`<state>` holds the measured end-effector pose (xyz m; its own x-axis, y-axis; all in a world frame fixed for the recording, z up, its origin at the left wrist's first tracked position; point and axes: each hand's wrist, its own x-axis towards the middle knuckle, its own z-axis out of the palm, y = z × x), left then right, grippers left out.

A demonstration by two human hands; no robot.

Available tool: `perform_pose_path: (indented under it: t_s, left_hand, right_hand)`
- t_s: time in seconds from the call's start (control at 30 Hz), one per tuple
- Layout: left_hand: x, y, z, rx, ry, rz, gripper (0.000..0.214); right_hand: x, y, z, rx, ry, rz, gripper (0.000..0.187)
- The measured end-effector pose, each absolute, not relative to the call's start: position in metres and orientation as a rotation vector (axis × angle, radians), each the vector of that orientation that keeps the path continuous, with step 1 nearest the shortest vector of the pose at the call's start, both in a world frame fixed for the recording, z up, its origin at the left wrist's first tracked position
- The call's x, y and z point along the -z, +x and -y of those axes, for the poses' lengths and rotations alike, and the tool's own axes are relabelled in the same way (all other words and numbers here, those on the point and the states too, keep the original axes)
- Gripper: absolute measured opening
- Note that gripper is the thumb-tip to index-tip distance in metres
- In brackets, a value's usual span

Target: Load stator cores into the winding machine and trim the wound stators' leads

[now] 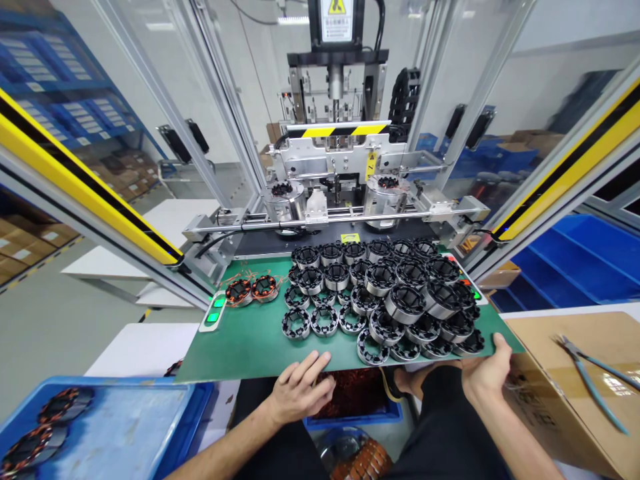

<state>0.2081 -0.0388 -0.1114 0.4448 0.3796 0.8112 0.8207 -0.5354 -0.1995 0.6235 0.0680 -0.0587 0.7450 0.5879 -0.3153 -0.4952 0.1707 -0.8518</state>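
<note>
Left hand: this hand (303, 388) lies at the front edge of the counter (240, 343), palm down, fingers loosely spread, with nothing in its grasp.
Right hand: this one (485, 373) is at the counter's front right corner, thumb up at the edge; its fingers are mostly hidden, so I cannot tell how firmly it grips.
Bare rings: silver-and-black rings (379, 291) crowd the middle and right of the green top, piled highest toward the right (the left front ones lie flat, near the left hand).
Wound rings: two copper-wound rings (267, 297) sit side by side at the left, loose wire trailing behind them.
Machine: behind the counter, the machine (345, 162) has two round holders, each topped by a ring.
Blue tray: at lower left, the tray (135, 413) holds further wound rings.
Pliers: the pliers (595, 393) lie on a cardboard box (540, 333) at right.
</note>
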Motion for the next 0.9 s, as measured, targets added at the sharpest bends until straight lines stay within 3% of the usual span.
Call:
perform_pose_path:
  t_s: [0.17, 0.33, 0.6, 0.8, 0.9]
  left_hand:
    - [0.1165, 0.2066, 0.0405, 0.955, -2.105, 1.01, 0.037]
    - [0.1188, 0.2052, 0.0409, 0.956, -2.114, 1.011, 0.033]
    - [0.1192, 0.2046, 0.0404, 0.937, -2.122, 1.005, 0.034]
    - [0.12, 0.2048, 0.0406, 0.96, -2.117, 1.009, 0.016]
    - [0.119, 0.2055, 0.0408, 0.951, -2.111, 1.019, 0.024]
  right_hand:
    - [0.0633, 0.6265, -0.0699, -0.74, -1.154, 0.085, 0.043]
    - [0.0643, 0.6261, -0.0702, -0.755, -1.172, 0.086, 0.036]
    - [0.0667, 0.6285, -0.0688, -0.779, -1.212, 0.102, 0.042]
    - [0.0671, 0.6311, -0.0695, -0.758, -1.186, 0.111, 0.038]
    - [0.0659, 0.6282, -0.0696, -0.744, -1.18, 0.127, 0.04]
